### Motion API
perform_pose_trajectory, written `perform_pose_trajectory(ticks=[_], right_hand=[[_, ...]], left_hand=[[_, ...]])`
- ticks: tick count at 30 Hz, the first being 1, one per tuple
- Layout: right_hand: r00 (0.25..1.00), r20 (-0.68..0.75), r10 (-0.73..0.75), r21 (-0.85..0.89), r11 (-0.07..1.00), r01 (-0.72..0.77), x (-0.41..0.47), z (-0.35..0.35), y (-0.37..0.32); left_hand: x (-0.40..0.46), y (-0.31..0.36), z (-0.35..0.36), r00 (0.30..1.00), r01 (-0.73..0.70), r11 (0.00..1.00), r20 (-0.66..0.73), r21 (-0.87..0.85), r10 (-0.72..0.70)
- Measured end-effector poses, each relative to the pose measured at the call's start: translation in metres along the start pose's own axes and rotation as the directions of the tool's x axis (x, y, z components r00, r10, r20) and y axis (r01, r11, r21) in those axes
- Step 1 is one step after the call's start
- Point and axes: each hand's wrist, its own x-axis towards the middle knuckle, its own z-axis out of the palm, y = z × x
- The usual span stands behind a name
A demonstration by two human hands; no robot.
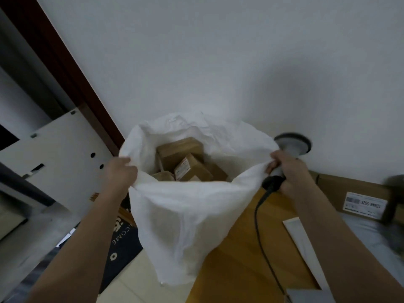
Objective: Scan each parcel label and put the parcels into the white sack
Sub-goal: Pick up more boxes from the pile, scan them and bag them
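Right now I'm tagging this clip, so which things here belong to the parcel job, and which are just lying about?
Job: white sack; boxed parcels inside; scanner in right hand; left hand gripping the rim; labelled flat box on the table.
Lying about: doormat; white strip.

A small parcel-handling room: brown cardboard parcels (183, 162) with labels fill a white sack (185, 211), beside a wooden desk (240, 248) and dark doormat (119, 248) at lower left.

Dark doormat (122, 243) on floor; white wall (218, 62); possibly door frame (72, 84).
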Motion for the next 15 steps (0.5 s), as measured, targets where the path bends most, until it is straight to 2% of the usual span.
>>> perform_pose_trajectory(ticks=[3,5,7,9,11,13,15], right_hand=[[0.941,0.148,-0.303,0.192,0.943,0.273,-0.023,-0.007,-0.027],[0.897,0.243,-0.370,0.216,0.922,0.321,-0.035,-0.012,-0.031],[0.937,0.233,-0.261,0.154,0.961,0.230,-0.030,-0.015,-0.021],[0.990,0.128,-0.059,0.063,0.997,0.051,-0.019,-0.019,-0.009],[0.995,0.051,0.091,0.060,0.994,-0.094,-0.010,-0.028,0.003],[0.990,0.003,0.143,0.058,0.988,-0.143,-0.005,-0.038,0.012],[0.990,-0.026,0.141,0.047,0.989,-0.140,-0.004,-0.050,0.019]], left_hand=[[0.000,0.031,-0.019,0.980,-0.105,0.993,-0.173,-0.052,0.095],[-0.006,0.039,-0.024,0.959,-0.149,0.989,-0.242,0.000,0.145],[-0.017,0.032,-0.018,0.964,-0.148,0.983,-0.208,0.106,0.167],[-0.026,0.015,-0.007,0.982,-0.133,0.966,-0.100,0.220,0.158],[-0.032,0.000,0.001,0.995,-0.104,0.952,0.022,0.287,0.102],[-0.039,-0.009,0.006,0.993,-0.076,0.929,0.115,0.362,0.036],[-0.044,-0.013,0.009,0.992,-0.047,0.893,0.127,0.447,-0.012]])
